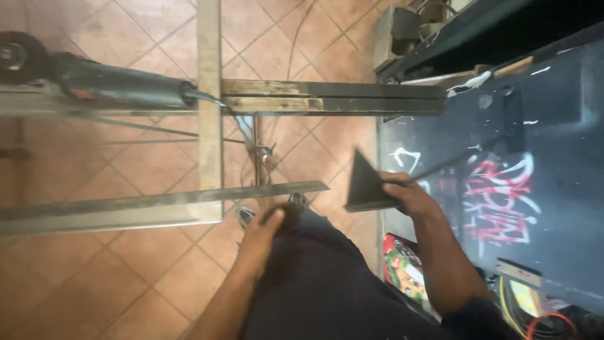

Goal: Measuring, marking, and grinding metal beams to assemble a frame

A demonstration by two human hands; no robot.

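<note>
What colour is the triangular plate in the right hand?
Dark grey, bare metal by the look: the triangular plate in the right hand, seen in the head view.

The right hand (412, 194) holds a dark triangular plate (367, 182); the left hand (261, 239) rests below a steel bar (157, 203).

A dark grey triangular metal plate (366, 182) sits at centre right of the frame, against a black flat panel (553, 157) sprayed with red and white graffiti. Dull grey-brown steel bars (157, 204) cross terracotta square floor tiles (94, 264) with pale grout lines, and a black cylindrical angle grinder (107, 85) lies at upper left.
</note>
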